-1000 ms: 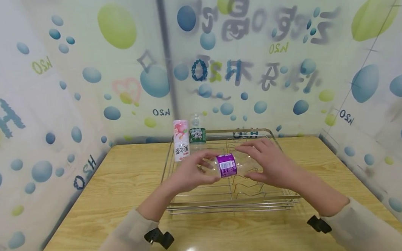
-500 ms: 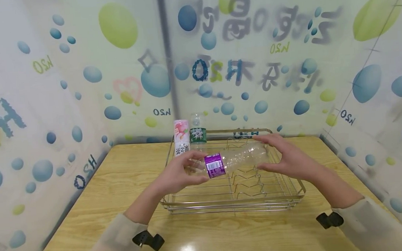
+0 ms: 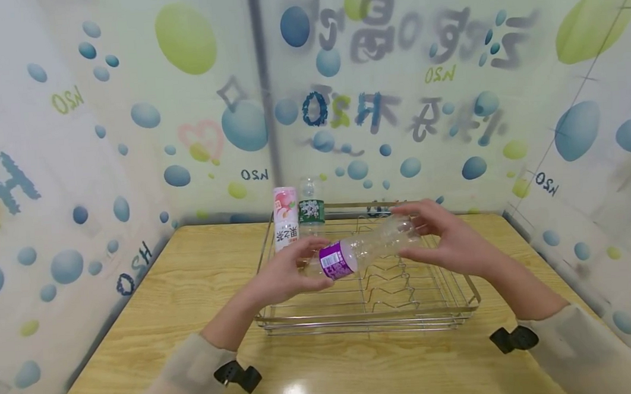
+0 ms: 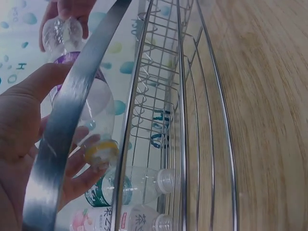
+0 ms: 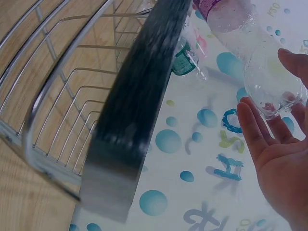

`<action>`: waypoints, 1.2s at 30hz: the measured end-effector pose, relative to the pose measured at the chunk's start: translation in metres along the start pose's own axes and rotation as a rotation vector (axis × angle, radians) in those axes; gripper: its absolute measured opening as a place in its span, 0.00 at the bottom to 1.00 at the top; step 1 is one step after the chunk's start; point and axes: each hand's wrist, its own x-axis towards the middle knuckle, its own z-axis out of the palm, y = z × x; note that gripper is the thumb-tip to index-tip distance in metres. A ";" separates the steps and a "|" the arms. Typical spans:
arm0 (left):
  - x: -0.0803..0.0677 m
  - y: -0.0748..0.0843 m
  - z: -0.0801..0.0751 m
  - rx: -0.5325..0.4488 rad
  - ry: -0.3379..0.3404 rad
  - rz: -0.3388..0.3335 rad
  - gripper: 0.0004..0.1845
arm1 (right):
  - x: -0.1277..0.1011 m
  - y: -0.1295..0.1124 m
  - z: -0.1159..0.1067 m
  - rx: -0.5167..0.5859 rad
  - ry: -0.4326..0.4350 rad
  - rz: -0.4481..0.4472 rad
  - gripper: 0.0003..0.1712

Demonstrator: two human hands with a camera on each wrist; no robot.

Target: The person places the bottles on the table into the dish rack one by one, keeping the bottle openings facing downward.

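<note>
Over the wire rack, a clear plastic bottle (image 3: 337,260) with a purple label lies slanted between my hands, its base end to the right and higher. My left hand (image 3: 284,270) holds it near the neck, thumb on the near side. In the left wrist view a yellow cap (image 4: 102,153) shows by the fingers of that hand. My right hand (image 3: 446,235) holds the base end between thumb and fingers. In the right wrist view, the fingertips are at the bottle's bottom (image 5: 274,96). The bottle contains no visible drink.
The metal wire rack (image 3: 364,315) stands on a wooden table (image 3: 193,322). At its back left, a pink-and-white bottle (image 3: 285,213) and a clear bottle with a green label (image 3: 311,211) stand upside down side by side. A wall with printed bubbles (image 3: 410,167) rises behind.
The right hand has shifted right, from the bottle's middle to its base end. The bottle has moved left with the left hand, and its base end has lifted slightly.
</note>
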 end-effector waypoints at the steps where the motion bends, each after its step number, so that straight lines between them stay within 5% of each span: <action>1: 0.001 0.001 0.001 0.010 0.005 0.010 0.41 | 0.001 -0.001 0.000 -0.001 -0.002 0.003 0.40; 9: 0.008 0.007 0.008 0.054 0.040 0.042 0.38 | 0.012 -0.012 0.001 0.002 -0.005 -0.024 0.41; 21: 0.007 0.008 0.014 -0.056 0.030 -0.009 0.36 | 0.039 -0.029 0.006 0.063 0.010 -0.028 0.44; 31: 0.009 0.006 0.015 -0.163 0.054 -0.023 0.38 | 0.041 -0.022 0.017 0.293 -0.005 0.129 0.47; 36: 0.011 0.009 0.017 -0.219 0.051 -0.036 0.38 | 0.044 -0.017 0.030 0.357 -0.058 0.136 0.43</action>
